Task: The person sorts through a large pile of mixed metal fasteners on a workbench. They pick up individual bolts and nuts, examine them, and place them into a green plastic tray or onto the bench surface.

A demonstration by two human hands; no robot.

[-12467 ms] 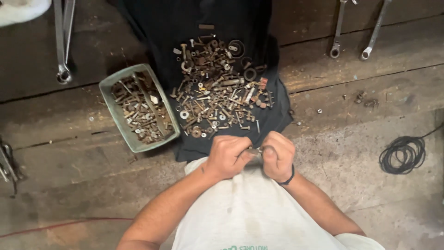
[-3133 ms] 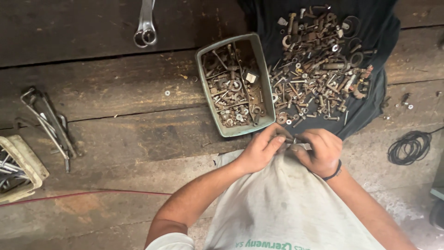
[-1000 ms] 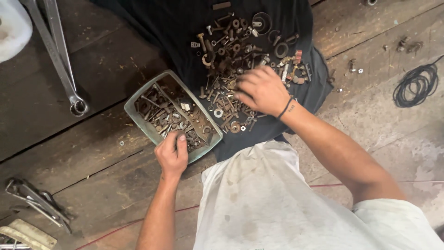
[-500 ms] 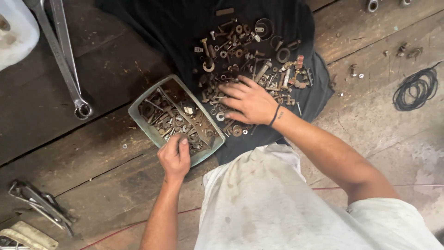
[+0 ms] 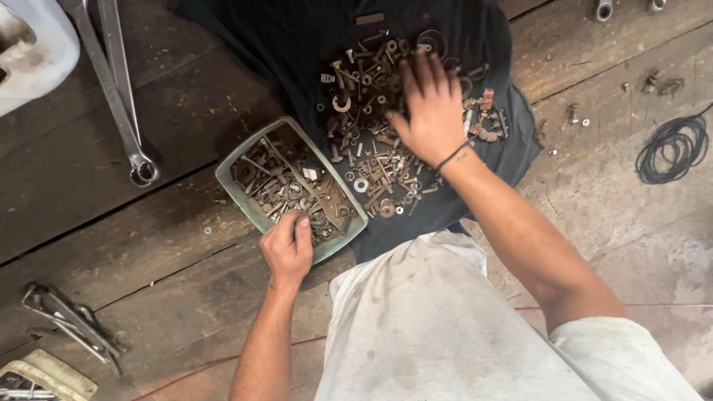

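Observation:
My left hand point(image 5: 287, 248) rests curled at the near rim of a green rectangular tray point(image 5: 232, 168) that holds several rusty bolts and nuts; whether it holds a piece I cannot tell. My right hand point(image 5: 428, 110) lies flat with fingers spread on a heap of rusty bolts, nuts and washers point(image 5: 371, 152). The heap is spread over a black cloth point(image 5: 297, 52) on the wooden floor. A dark band sits on my right wrist.
Two long spanners point(image 5: 111, 82) lie at the upper left beside a white container point(image 5: 37, 52). A coil of black wire point(image 5: 672, 148) is at the right. Pliers-like tools point(image 5: 70, 323) lie at the lower left. Loose small parts point(image 5: 653, 82) and spanner heads point(image 5: 603, 9) sit at the top right.
My right hand has slid farther up the heap on the cloth. My left hand has stayed at the tray's near rim. Earlier both hands worked a small part together in front of me.

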